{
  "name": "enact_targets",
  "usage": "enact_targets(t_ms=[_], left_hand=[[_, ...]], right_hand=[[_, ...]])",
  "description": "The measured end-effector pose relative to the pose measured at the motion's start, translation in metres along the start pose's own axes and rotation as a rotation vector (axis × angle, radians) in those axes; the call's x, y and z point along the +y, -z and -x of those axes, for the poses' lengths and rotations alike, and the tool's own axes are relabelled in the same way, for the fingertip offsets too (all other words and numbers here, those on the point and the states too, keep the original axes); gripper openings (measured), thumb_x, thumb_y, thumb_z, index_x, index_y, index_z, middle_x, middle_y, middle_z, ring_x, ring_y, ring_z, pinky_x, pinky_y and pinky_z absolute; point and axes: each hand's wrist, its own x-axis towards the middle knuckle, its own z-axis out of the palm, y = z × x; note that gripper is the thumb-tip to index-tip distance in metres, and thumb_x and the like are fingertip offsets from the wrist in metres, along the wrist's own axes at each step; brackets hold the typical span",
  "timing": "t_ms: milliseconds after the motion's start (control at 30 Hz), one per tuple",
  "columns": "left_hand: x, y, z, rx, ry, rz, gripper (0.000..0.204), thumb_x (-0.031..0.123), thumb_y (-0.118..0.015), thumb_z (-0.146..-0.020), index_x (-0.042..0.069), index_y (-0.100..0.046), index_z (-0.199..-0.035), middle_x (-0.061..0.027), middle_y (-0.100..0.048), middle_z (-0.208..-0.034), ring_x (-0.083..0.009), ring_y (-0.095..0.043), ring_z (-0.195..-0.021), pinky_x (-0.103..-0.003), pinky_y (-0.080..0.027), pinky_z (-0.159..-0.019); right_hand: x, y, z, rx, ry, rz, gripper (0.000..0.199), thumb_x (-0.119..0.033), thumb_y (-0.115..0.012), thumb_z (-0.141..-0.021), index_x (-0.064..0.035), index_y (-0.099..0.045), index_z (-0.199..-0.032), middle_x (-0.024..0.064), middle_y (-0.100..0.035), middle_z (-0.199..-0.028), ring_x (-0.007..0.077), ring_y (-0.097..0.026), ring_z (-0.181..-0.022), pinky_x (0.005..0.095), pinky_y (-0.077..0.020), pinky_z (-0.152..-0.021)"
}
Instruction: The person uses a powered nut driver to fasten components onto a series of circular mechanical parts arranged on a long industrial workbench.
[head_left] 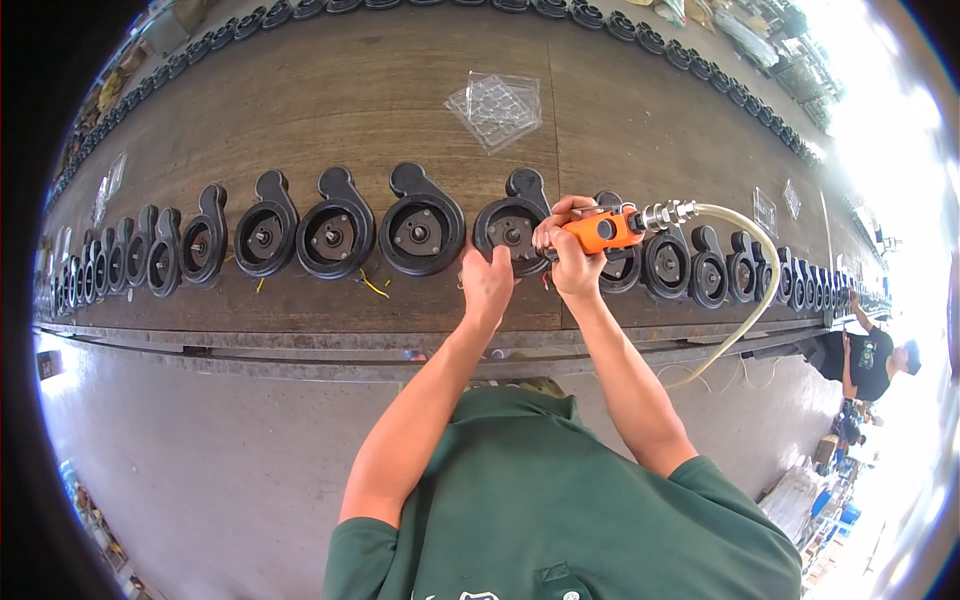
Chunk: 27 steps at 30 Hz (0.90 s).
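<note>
A black snail-shaped blower housing (510, 214) lies before me on the brown workbench, with a round metal plate and a shaft at its centre. My left hand (487, 284) grips its near left rim, thumb on the edge. My right hand (574, 258) is wrapped round an orange air tool (604, 232), which lies level at the right of that housing. A metal coupling (668, 214) joins the tool to a clear hose (772, 262). The tool's working end is hidden by my fingers. It partly covers the neighbouring housing (622, 270).
Similar housings (422, 232) stand in a long row to both sides, and another row (650, 38) lines the far edge. Clear plastic trays (497, 108) lie mid-bench. Yellow wires (374, 287) stick out near the front. A co-worker (868, 358) stands at far right by the bench's metal edge.
</note>
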Motion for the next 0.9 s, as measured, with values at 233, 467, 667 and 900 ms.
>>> enact_targets(t_ms=[233, 467, 667, 900], left_hand=[[-0.010, 0.006, -0.001, 0.024, -0.047, -0.072, 0.056, 0.013, -0.056, -0.088, -0.005, -0.045, -0.140, -0.0265, -0.066, -0.112, -0.0343, -0.070, -0.088, -0.040, -0.060, -0.069], [-0.016, -0.006, -0.001, 0.035, -0.095, -0.119, 0.053, 0.014, -0.055, -0.088, -0.007, -0.047, -0.136, -0.0281, -0.065, -0.112, -0.0388, -0.068, -0.095, -0.042, -0.057, -0.079], [-0.001, -0.005, 0.005, -0.072, -0.003, 0.128, 0.038, 0.010, -0.051, -0.093, 0.001, -0.053, -0.130, -0.0125, -0.067, -0.111, -0.0221, -0.071, -0.085, -0.034, -0.063, -0.058], [0.009, -0.021, 0.074, 0.167, 0.313, 0.058, 0.026, 0.025, -0.066, -0.098, 0.003, -0.060, -0.109, -0.0078, -0.064, -0.095, -0.0177, -0.063, -0.072, -0.033, -0.056, -0.063]], right_hand=[[-0.002, -0.006, 0.005, -0.160, -0.076, 0.081, 0.021, 0.004, -0.051, -0.086, -0.0024, -0.047, -0.105, 0.0059, -0.054, -0.076, 0.0151, -0.056, -0.070, 0.0316, -0.0496, -0.069], [-0.001, -0.001, 0.005, -0.104, -0.028, 0.165, 0.022, 0.005, -0.053, -0.085, -0.0011, -0.051, -0.106, 0.0039, -0.057, -0.076, 0.0127, -0.058, -0.070, 0.0293, -0.0500, -0.068], [-0.031, -0.001, 0.009, -0.009, 0.066, 0.060, 0.023, 0.000, -0.063, -0.082, 0.0037, -0.058, -0.104, 0.0102, -0.067, -0.095, 0.0085, -0.062, -0.077, 0.0241, -0.0495, -0.068], [-0.093, 0.124, 0.032, -0.004, 0.209, 0.065, 0.026, -0.003, -0.065, -0.082, 0.0044, -0.059, -0.107, 0.0051, -0.065, -0.074, 0.0093, -0.062, -0.068, 0.0251, -0.0514, -0.063]])
